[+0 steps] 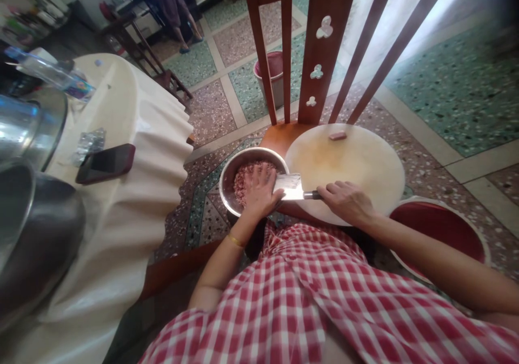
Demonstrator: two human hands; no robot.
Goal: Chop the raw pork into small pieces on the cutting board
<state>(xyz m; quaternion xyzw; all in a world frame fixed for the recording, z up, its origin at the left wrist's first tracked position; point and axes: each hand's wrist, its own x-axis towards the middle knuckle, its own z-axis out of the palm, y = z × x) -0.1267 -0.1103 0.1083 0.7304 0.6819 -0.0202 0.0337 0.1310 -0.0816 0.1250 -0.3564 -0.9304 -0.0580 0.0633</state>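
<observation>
My right hand (pixel 346 200) grips the handle of a cleaver (pixel 291 186), whose wide blade lies flat between a round pale cutting board (pixel 357 161) and a steel bowl (pixel 227 177) of minced meat (pixel 245 176). My left hand (pixel 261 191) rests fingers spread over the bowl's near edge, touching the blade's flat side and the mince. One small piece of meat (pixel 337 135) lies at the far edge of the board. Board and bowl sit on the seat of a wooden chair (pixel 320 45).
A table with a cream cloth (pixel 133 137) stands to the left, carrying a dark phone (pixel 106 163), a plastic bottle (pixel 48 72) and large steel pots (pixel 28 229). A red basin (pixel 440 234) sits on the floor at right, a red bucket (pixel 273 74) behind the chair. Another person's legs (pixel 174 7) are far back.
</observation>
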